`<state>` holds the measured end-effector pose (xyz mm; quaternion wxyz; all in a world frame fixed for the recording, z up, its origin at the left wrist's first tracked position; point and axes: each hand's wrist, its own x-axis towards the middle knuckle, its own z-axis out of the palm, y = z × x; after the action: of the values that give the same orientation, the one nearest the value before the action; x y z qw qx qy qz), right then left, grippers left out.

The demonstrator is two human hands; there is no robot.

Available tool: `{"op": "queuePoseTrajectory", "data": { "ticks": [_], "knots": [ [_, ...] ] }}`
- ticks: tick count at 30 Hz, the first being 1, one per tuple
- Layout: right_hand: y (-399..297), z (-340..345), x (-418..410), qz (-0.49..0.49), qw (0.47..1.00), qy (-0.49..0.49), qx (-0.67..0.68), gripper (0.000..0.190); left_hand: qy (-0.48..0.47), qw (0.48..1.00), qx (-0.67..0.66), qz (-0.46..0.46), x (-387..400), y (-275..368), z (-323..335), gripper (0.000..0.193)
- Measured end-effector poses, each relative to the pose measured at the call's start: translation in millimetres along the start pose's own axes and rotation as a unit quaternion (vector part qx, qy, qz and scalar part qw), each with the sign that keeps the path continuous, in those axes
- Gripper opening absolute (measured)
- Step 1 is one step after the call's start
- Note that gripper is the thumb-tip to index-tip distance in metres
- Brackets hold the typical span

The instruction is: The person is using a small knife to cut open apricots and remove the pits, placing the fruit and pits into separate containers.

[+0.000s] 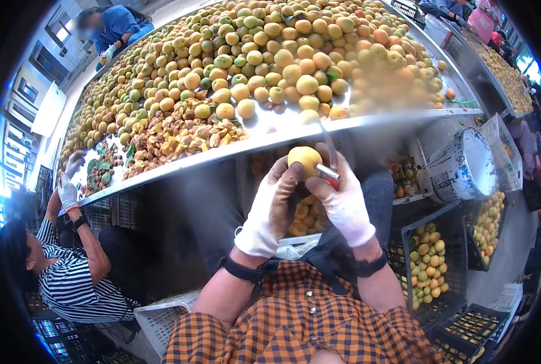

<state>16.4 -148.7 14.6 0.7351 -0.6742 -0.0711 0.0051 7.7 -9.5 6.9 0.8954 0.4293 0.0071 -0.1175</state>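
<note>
My left hand (pixel 273 204), in a white knit glove with browned fingers, holds a yellow apricot (pixel 304 161) between thumb and fingers. My right hand (pixel 341 195), gloved alike, grips a small knife (pixel 328 172) with a metal ferrule and a red handle part; its blade points up and away, beside the apricot. Beyond my hands a heap of apricots (pixel 252 57) covers much of a metal-edged table (pixel 197 157). A pile of apricot scraps and brown pits (pixel 184 132) lies near the table's front edge. Below my hands, a container of apricot pieces (pixel 303 218) is partly hidden.
A co-worker in a striped shirt (pixel 77 286) sits at the left, gloved hands at the table; another in blue (pixel 116 29) works across it. At the right stand a paint-stained white bucket (pixel 464 164) and a black crate (pixel 429 264) with apricots. A white crate (pixel 166 318) is behind at left.
</note>
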Motion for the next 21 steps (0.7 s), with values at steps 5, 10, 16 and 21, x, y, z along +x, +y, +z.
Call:
{"op": "queuePoseTrajectory", "data": {
  "ticks": [5,10,16,21],
  "knots": [
    [-12,-25,-20,-0.086,0.979,0.028,-0.182,0.041,0.015,0.999,-0.034,-0.020,-2,1,1,0.053],
    [-14,-29,-27,-0.063,0.961,-0.033,-0.267,0.023,0.019,1.000,0.016,-0.009,-7,-5,6,0.054],
    [-2,-27,-35,-0.033,0.968,-0.024,-0.249,0.023,0.044,0.998,0.000,-0.041,-11,-12,11,0.055],
    [4,-30,-40,0.015,0.963,-0.030,-0.269,0.029,0.081,0.996,0.000,-0.030,-15,-19,20,0.050]
  ]
}}
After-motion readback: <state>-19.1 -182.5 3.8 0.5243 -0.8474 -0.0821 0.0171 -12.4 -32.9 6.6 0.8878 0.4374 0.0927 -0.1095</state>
